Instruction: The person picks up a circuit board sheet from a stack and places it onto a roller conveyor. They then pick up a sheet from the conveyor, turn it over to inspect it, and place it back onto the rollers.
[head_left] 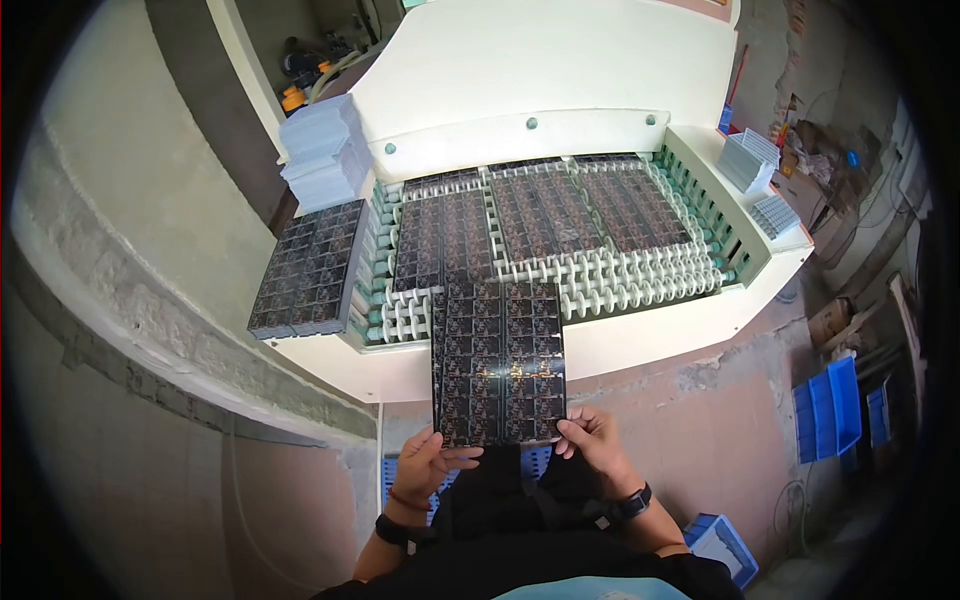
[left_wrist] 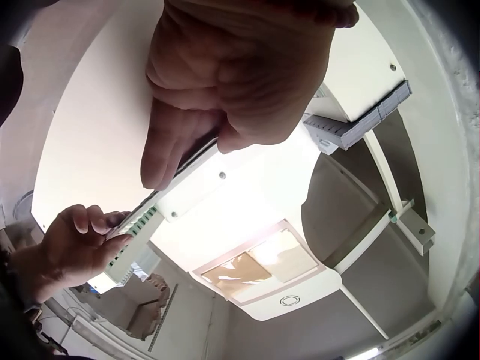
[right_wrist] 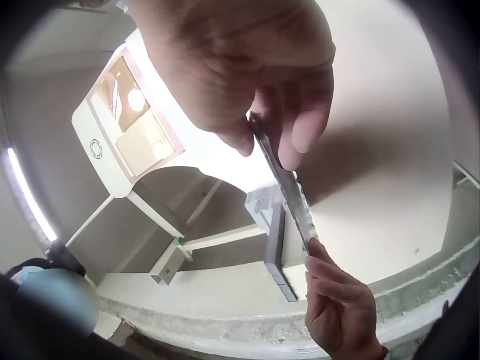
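A dark circuit board panel (head_left: 500, 365), printed with rows of small repeated patterns, is held in front of the body at the machine's near edge. My left hand (head_left: 425, 465) pinches its near left corner, thumb on top and fingers underneath. At the near right corner my right hand (head_left: 592, 440) grips the edge between thumb and fingers. Seen edge-on in the right wrist view, the panel (right_wrist: 285, 180) is a thin strip between both hands. The far end of the panel overlaps the white rollers (head_left: 640, 290) in the head view.
More panels (head_left: 545, 210) lie on the roller conveyor of the white machine (head_left: 320, 365). A stack of panels (head_left: 308, 265) stands on its left ledge, beside pale stacked sheets (head_left: 325, 150). White racks (head_left: 748, 160) sit on the right ledge. Blue crates (head_left: 828, 408) are at right.
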